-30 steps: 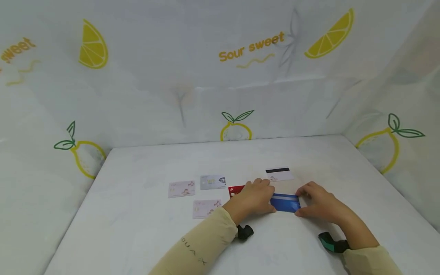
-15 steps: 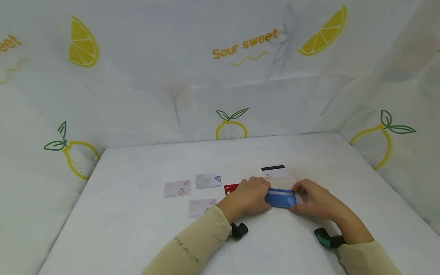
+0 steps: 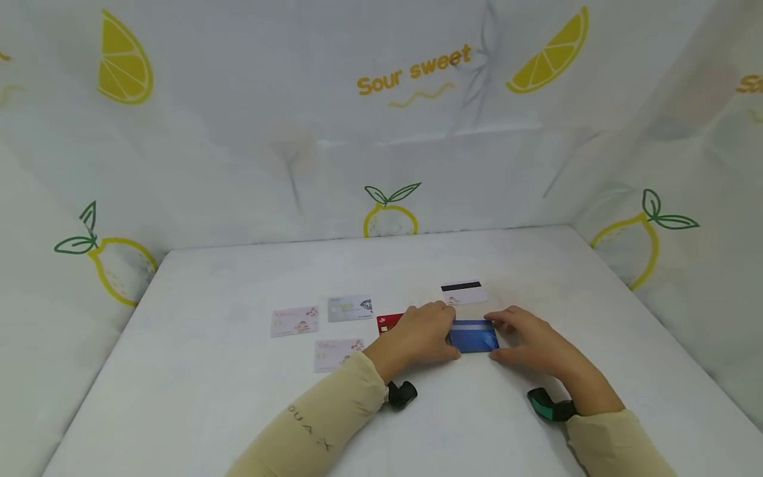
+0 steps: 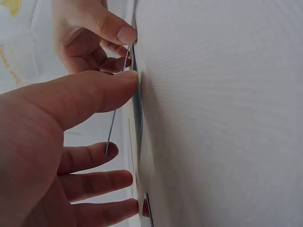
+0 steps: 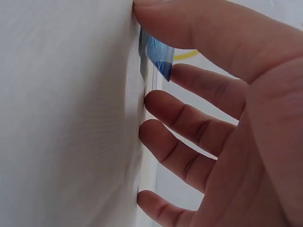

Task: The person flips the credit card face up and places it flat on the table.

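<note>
A blue bank-style card (image 3: 473,336) with a pale stripe lies between both hands, near the middle of the table. My left hand (image 3: 420,334) pinches its left end between thumb and index finger, the other fingers spread. At the opposite end, the thumb and index finger of my right hand (image 3: 530,341) hold its edges. Seen edge-on in the left wrist view, the blue card (image 4: 112,125) tilts with its far long edge raised off the table. A dark flat strip (image 4: 138,111) shows beneath it; I cannot tell what it is. A red card (image 3: 387,322) is partly hidden behind my left hand.
A white card with a black stripe (image 3: 465,294) lies behind the blue one. To the left are a silver VIP card (image 3: 350,309) and two pinkish VIP cards, one farther left (image 3: 295,321) and one nearer (image 3: 334,355). A lemon-print sheet (image 3: 250,165) rises behind the table.
The whole head view has shifted, so everything appears farther left and slightly higher. Both hands keep their hold on the blue card, with little movement relative to the table.
</note>
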